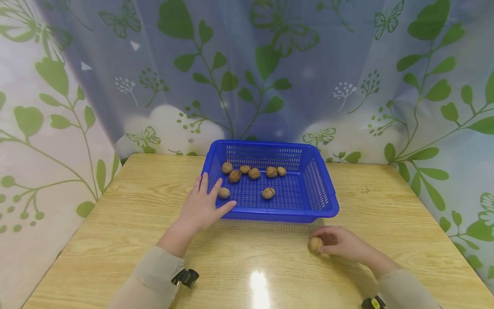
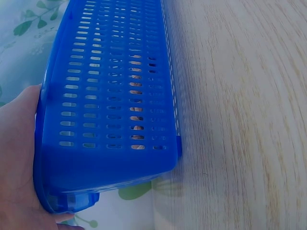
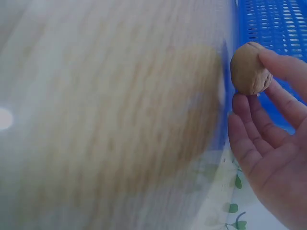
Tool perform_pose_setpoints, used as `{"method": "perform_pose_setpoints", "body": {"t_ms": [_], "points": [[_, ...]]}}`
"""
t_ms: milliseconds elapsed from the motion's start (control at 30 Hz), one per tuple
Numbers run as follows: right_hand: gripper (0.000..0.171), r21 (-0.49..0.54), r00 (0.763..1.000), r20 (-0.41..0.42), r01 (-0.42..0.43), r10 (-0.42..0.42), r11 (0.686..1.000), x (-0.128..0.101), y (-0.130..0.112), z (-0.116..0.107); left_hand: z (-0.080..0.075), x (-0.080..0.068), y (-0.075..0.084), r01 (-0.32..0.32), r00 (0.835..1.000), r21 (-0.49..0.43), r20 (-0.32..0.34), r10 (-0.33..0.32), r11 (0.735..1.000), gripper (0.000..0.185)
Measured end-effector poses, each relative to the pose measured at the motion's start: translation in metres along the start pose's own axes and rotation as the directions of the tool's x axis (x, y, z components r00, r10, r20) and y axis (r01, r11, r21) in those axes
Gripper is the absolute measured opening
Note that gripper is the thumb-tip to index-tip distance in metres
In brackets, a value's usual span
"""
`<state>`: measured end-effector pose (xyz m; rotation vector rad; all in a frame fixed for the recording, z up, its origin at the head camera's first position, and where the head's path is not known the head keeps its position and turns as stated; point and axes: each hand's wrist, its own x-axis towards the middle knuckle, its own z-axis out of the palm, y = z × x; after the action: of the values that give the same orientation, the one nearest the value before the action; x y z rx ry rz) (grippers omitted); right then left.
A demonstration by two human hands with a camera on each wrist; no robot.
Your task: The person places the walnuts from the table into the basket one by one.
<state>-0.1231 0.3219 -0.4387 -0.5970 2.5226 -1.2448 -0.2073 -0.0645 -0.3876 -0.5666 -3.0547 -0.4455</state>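
Observation:
A blue slotted plastic basket [image 1: 270,213] stands at the middle of a wooden table [image 1: 115,223] and holds several walnuts [image 1: 254,173]. My left hand [image 1: 204,202] rests on its front left corner, fingers straight over the rim and thumb along the front wall. In the left wrist view the palm [image 2: 17,158] lies against the basket wall [image 2: 110,96]. My right hand [image 1: 339,243] is low over the table in front of the basket's right corner. It pinches one walnut [image 1: 314,244] in its fingertips. The right wrist view shows this walnut [image 3: 248,68] between the fingers [image 3: 283,64], near the basket [image 3: 273,21].
Curtains with green leaf and butterfly print [image 1: 247,77] close the table in at the back and both sides. A bright glare spot [image 1: 259,285] lies on the wood near the front edge. One walnut [image 1: 224,193] sits just beside my left fingers inside the basket.

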Motion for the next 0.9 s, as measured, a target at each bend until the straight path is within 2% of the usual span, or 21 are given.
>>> {"method": "perform_pose_setpoints", "body": {"t_ms": [400,767,900], "points": [[0.043,0.074,0.999,-0.043,-0.008,0.011,0.997,-0.021,-0.016,-0.018,0.001,-0.001,-0.001,-0.004,1.0,-0.004,0.002,0.004,1.0,0.087],[0.045,0.09,0.993,-0.066,-0.095,0.101,0.991,-0.029,-0.048,-0.046,0.002,-0.001,-0.002,-0.012,1.0,-0.005,-0.016,0.011,1.0,0.088],[0.044,0.087,0.992,-0.077,-0.092,0.099,0.992,-0.029,-0.059,-0.058,0.003,0.0,-0.002,-0.012,1.0,0.0,-0.017,0.012,1.0,0.087]]}}
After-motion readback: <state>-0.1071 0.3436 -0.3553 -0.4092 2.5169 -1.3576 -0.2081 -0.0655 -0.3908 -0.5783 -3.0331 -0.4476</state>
